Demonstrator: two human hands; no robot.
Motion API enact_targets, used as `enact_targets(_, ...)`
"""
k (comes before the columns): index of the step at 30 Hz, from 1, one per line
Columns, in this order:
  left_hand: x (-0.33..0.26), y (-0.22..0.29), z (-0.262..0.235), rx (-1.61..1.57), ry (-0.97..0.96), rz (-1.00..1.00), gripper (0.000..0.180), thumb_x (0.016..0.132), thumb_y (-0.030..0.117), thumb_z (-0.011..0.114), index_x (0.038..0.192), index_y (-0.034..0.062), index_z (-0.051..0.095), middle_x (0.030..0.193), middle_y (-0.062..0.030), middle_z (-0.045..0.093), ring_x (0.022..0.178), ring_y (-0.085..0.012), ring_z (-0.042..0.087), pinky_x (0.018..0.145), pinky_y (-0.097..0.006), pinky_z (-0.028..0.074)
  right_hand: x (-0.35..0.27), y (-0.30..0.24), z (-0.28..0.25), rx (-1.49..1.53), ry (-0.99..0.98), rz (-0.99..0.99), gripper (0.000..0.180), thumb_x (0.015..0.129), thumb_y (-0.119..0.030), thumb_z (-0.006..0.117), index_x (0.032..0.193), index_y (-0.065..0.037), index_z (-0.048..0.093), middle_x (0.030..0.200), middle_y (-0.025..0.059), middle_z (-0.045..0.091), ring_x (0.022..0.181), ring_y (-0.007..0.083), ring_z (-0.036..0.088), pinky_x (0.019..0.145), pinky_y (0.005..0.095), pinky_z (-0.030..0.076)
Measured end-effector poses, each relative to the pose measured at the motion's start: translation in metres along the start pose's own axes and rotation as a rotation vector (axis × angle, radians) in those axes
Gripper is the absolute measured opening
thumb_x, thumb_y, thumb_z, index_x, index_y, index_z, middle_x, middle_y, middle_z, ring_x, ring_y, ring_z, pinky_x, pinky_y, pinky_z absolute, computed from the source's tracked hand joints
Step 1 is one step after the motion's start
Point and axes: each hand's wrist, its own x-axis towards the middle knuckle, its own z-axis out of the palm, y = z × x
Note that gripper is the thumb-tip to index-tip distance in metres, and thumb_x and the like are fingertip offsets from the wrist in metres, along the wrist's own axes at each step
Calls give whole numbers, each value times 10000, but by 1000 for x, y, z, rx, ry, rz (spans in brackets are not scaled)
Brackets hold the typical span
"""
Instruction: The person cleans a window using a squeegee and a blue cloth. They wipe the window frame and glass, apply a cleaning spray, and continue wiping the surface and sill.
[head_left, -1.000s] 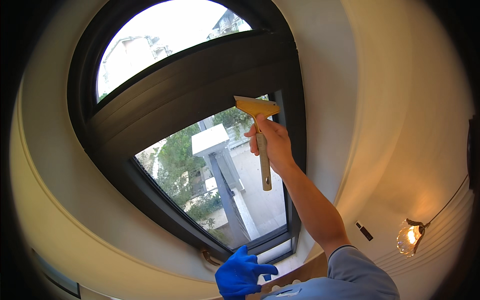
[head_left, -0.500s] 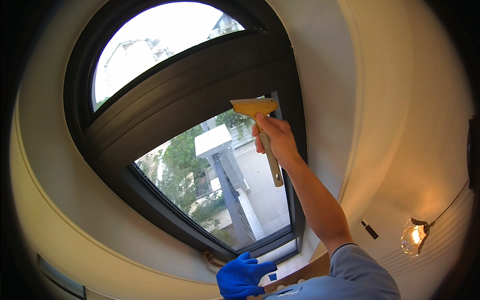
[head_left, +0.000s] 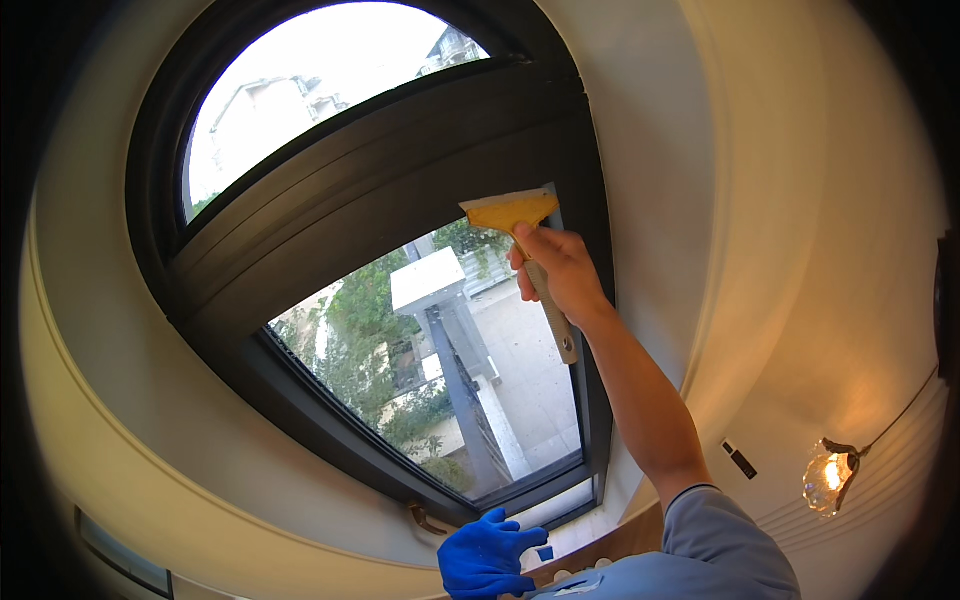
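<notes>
My bare right hand (head_left: pixel 562 272) is closed around the handle of a scraper (head_left: pixel 512 210). The tool has a wide yellow head, a flat blade edge and a ribbed grey handle hanging below my fingers. Its head is raised at the upper right corner of the lower window pane (head_left: pixel 530 400), with the blade along the dark frame; whether it touches the glass I cannot tell. Low in the middle, my left hand (head_left: pixel 487 556) wears a blue glove. Its fingers are apart, one stretched to the right, and nothing shows in them.
A thick dark window frame (head_left: pixel 370 170) separates the arched upper pane (head_left: pixel 300 100) from the lower one. A brown handle (head_left: pixel 425 519) sits near the frame's lower edge. Toward the right, a glass lamp (head_left: pixel 829 478) hangs near a small black wall panel (head_left: pixel 739 459).
The scraper has tilted, its handle end swinging to the right and slightly up. My right hand has shifted a little to the right; my gloved left hand moved slightly.
</notes>
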Motion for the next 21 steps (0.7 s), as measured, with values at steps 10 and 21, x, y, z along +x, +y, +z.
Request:
enact_targets(10,0,0,-2,-14,-36,-3,424,810,341,883,1144,127,731,876,-57,672,858,-250,585,826,-367,466,2,-5,-11,-101,-73,15,536,1120,-507,536,813,-83,651,576,22,582,490,94,527,589,269,485)
enact_targets(21,-3,-2,-5,-18,-56,3,502,801,376,892,1212,136,731,901,-67,673,886,-262,573,849,-379,450,-6,-27,-38,-340,-78,32,564,1126,-525,494,819,-69,621,593,22,571,523,101,530,550,294,454)
